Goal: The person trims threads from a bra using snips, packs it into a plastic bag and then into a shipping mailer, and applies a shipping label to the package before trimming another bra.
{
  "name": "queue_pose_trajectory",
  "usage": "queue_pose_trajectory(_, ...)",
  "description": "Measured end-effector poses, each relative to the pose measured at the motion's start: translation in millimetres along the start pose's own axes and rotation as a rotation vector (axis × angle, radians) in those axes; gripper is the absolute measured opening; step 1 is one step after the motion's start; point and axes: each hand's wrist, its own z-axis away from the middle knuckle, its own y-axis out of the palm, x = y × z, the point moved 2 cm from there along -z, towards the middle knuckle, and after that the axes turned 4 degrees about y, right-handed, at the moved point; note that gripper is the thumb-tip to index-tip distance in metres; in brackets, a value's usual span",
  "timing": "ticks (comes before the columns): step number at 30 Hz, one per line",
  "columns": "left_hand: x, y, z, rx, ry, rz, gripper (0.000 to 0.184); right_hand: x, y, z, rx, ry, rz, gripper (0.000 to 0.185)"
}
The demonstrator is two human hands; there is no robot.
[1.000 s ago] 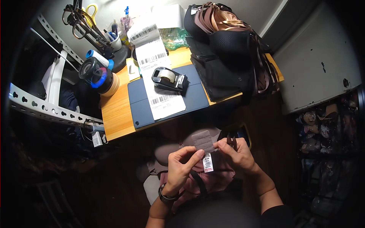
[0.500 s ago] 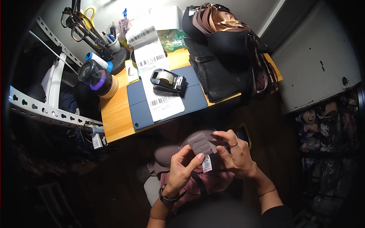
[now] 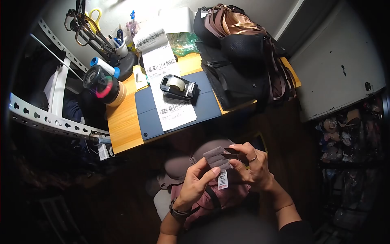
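Observation:
A mauve bra (image 3: 176, 167) with smooth cups lies across my lap. Its grey-mauve back closure (image 3: 216, 157), a padded strip with rows, is held up in front of me. My left hand (image 3: 196, 182) pinches the left and lower side of this strip between thumb and fingers. At its right edge, my right hand (image 3: 254, 168) has thumb and forefinger curled round, with two dark narrow tips (image 3: 231, 153) showing between them; their kind is unclear. A white printed care label (image 3: 222, 180) hangs below the strip.
On the wooden table (image 3: 122, 130) ahead are a blue-grey folder (image 3: 146, 110), printed labels (image 3: 178, 116), a tape dispenser (image 3: 178, 87) and a stack of bras (image 3: 243, 49). A metal shelf frame (image 3: 53, 122) stands left; a pale cabinet (image 3: 345, 69) stands right.
The closure strip has turned slightly and moved a little lower and right. My right fingers have shifted, and the dark tips now show between them. The speaker's light went from purple to red.

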Motion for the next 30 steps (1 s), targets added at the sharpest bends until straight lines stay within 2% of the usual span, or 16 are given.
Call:
queue_pose_trajectory(3, 0.1, 0.7, 1.1, -0.007, -0.053, 0.077, 0.040, 0.6, -1.5, -1.6, 0.003, -0.044, -0.001, 0.031)
queue_pose_trajectory(6, -0.8, -1.0, 1.3, -0.004, -0.101, 0.061, 0.045, -0.6, -1.1, -0.9, 0.026, -0.049, 0.005, 0.030)
queue_pose_trajectory(10, 1.5, -2.6, 1.9, -0.004, -0.102, 0.021, 0.042, -0.9, -5.9, -0.3, 0.039, -0.026, -0.020, 0.029)
queue_pose_trajectory(13, -2.9, 3.1, 1.8, 0.014, -0.017, -0.006, 0.040, 0.5, -8.1, 2.6, 0.036, 0.076, -0.147, 0.031)
queue_pose_trajectory(16, -5.1, 7.8, 2.8, -0.055, 0.069, -0.079, 0.037, 5.7, -8.6, 1.7, 0.040, 0.150, -0.384, 0.037)
queue_pose_trajectory(17, -3.2, 4.9, 2.7, -0.024, 0.162, -0.184, 0.036, 5.6, -8.5, 0.6, 0.038, 0.152, -0.382, 0.037)
queue_pose_trajectory(18, -2.9, 4.0, 3.2, 0.008, 0.255, -0.288, 0.035, 5.5, -8.0, -0.6, 0.093, 0.150, -0.392, 0.036)
queue_pose_trajectory(23, -5.1, 3.1, 7.0, 0.013, 0.271, -0.330, 0.031, 6.4, -9.0, -4.7, 0.189, 0.160, -0.450, 0.023)
queue_pose_trajectory(27, -6.4, 4.4, 7.0, -0.011, 0.259, -0.236, 0.032, 2.0, -12.2, 0.3, 0.169, 0.129, -0.328, 0.029)
queue_pose_trajectory(29, -3.5, 3.8, 6.8, -0.023, 0.242, -0.192, 0.032, 6.2, -12.0, 4.4, -0.004, 0.068, -0.232, 0.041)
queue_pose_trajectory(30, -2.3, 3.5, 6.8, -0.034, 0.225, -0.150, 0.033, 0.2, -9.9, 10.1, 0.052, -0.017, -0.052, 0.050)
